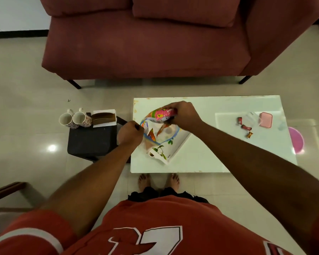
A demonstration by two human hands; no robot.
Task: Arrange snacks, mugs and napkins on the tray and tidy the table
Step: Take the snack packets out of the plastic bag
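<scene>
A white tray with a leaf print (170, 150) lies at an angle on the white table (210, 162). On it sits a blue-rimmed plate (166, 134) with snacks. My right hand (184, 113) grips a pink and orange snack packet (161, 115) tilted over the plate. My left hand (130, 134) is curled at the plate's left rim; what it pinches is hidden. Two floral mugs (75, 118) and a brown napkin holder with white napkins (104, 117) stand on a dark stool (92, 140) to the left of the table.
Three wrapped candies (244, 126), a clear container and a pink lid (266, 119) lie on the table's right part. A pink bowl (296, 139) sits past the right edge. A maroon sofa (145, 37) stands behind the table. My bare feet are at the front edge.
</scene>
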